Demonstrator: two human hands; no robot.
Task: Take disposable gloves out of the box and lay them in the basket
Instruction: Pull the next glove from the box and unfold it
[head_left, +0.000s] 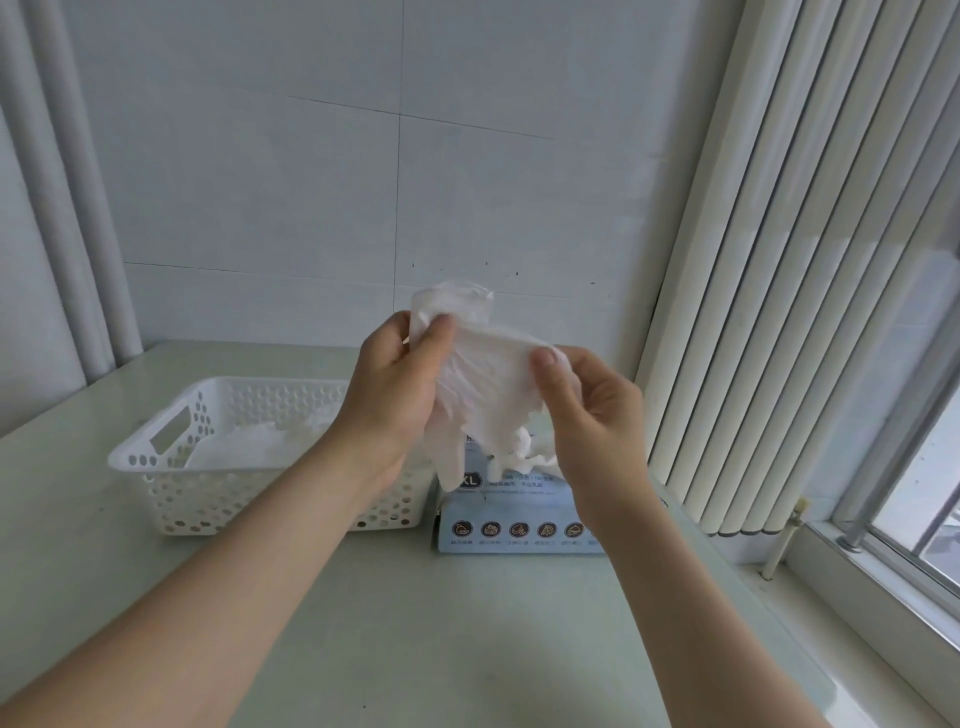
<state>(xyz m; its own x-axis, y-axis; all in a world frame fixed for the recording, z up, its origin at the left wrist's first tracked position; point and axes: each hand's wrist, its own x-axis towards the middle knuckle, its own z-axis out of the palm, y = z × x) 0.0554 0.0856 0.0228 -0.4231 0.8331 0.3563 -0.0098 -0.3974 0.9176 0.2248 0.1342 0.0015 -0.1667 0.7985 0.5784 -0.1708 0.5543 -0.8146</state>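
A thin translucent white disposable glove (480, 374) is stretched in the air between my two hands, above the glove box. My left hand (395, 384) pinches its upper left edge between thumb and fingers. My right hand (587, 410) pinches its right edge. The glove's fingers dangle down over the box. The light-blue glove box (514, 514), marked XL, lies flat on the table under my hands, with another glove poking out of its top opening. The white perforated plastic basket (171, 467) stands just left of the box and holds white gloves (249, 441) inside.
The pale green table (415, 623) runs from the wall to a window sill (857, 597) on the right. White vertical blinds (779, 312) hang close to the right of the box. White pipes (62, 208) stand at the far left by the tiled wall.
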